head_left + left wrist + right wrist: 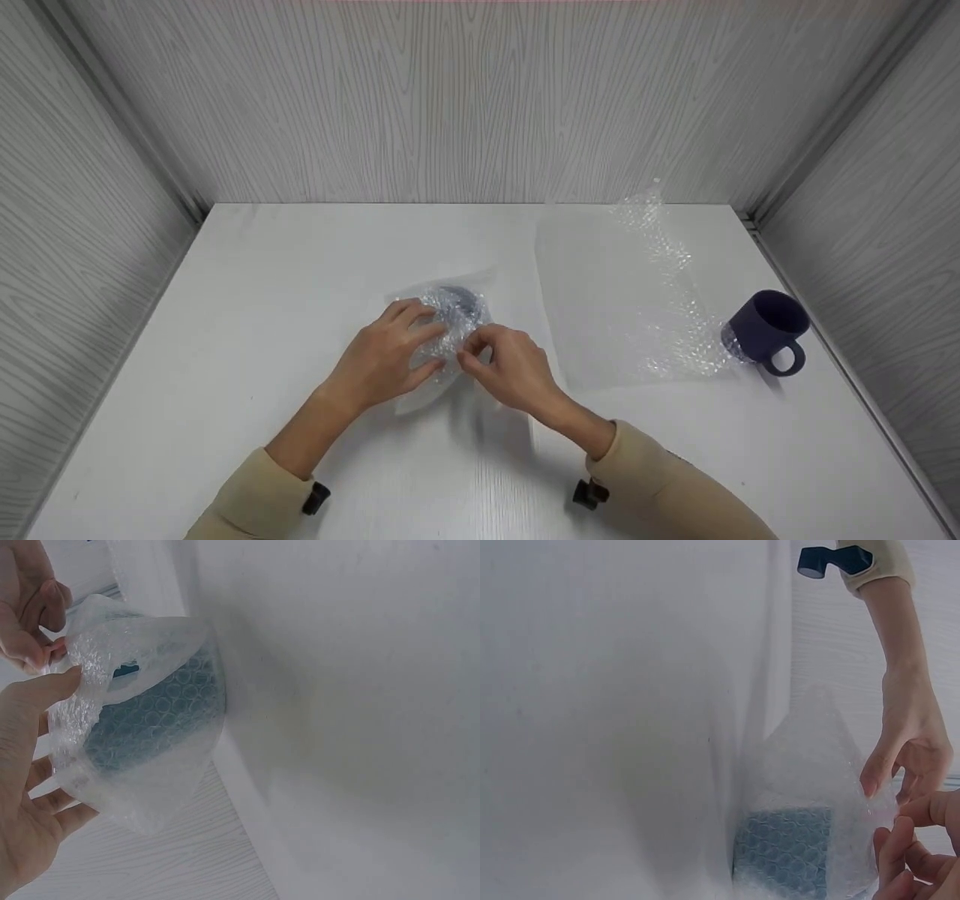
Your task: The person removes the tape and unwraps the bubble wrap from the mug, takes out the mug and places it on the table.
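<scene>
A blue, cup-sized thing wrapped in bubble wrap (461,304) stands on the table, its colour showing through the bubbles. Round its upper part my left hand (382,356) is spread, with the thumb on the near side and the fingers on the far side, holding the bundle (154,716). At the top edge my right hand (514,367) pinches a bit of the wrap between thumb and forefinger. Loose flaps of the bubble wrap (810,724) stick out at the sides. What the right fingertips cover is hidden.
A dark blue mug (765,330) lies tilted at the table's right, its handle toward the near side. It touches a flat sheet of bubble wrap (615,300) to its left. Pale wood-grain panels (465,105) enclose the white table (247,315) at the back and sides.
</scene>
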The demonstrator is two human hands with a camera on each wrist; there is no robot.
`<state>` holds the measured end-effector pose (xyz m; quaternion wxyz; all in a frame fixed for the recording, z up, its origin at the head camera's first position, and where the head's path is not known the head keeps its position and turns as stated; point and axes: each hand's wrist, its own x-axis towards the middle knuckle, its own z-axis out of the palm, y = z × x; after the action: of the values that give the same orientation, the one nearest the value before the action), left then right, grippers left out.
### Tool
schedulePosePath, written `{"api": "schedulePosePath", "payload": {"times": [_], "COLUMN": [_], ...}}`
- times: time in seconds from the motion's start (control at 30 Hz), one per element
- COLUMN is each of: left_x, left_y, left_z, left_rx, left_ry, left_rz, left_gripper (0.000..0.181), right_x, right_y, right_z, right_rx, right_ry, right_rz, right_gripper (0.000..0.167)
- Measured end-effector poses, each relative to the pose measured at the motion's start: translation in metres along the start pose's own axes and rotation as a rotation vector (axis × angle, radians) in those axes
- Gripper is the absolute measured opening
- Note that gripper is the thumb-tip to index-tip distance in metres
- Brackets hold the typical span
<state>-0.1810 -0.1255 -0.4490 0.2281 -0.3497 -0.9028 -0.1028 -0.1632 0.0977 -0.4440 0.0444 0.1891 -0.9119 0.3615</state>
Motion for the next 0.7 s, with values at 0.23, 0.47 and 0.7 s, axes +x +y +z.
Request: {"api": "schedulePosePath", "payload": {"times": [0.23,0.47,0.7], "left_x": [0.0,-0.0001,0.0003], "left_y": [0.0006,0.0012,0.0013], "left_z": [-0.0002,0.0013,0.0011], "left_rx": [-0.03,-0.028,-0.028], "left_ry": [-0.007,-0.002,-0.003], "left_rz": [-0.019,-0.015,-0.023], "left_gripper": [0.042,0.041,0.042], "right_x": [0.0018,0.003,0.0062], "right_y": [0.0019,0.0015,-0.0073], "right_z": [-0.0018,-0.0032,-0.0096], "right_rx": [0.024,0.057,0.162], "right_ry": [-0.034,-0.061,-0.07], "right_rz": [0.004,0.025,0.061], "right_gripper": [0.015,0.015,0.016]}}
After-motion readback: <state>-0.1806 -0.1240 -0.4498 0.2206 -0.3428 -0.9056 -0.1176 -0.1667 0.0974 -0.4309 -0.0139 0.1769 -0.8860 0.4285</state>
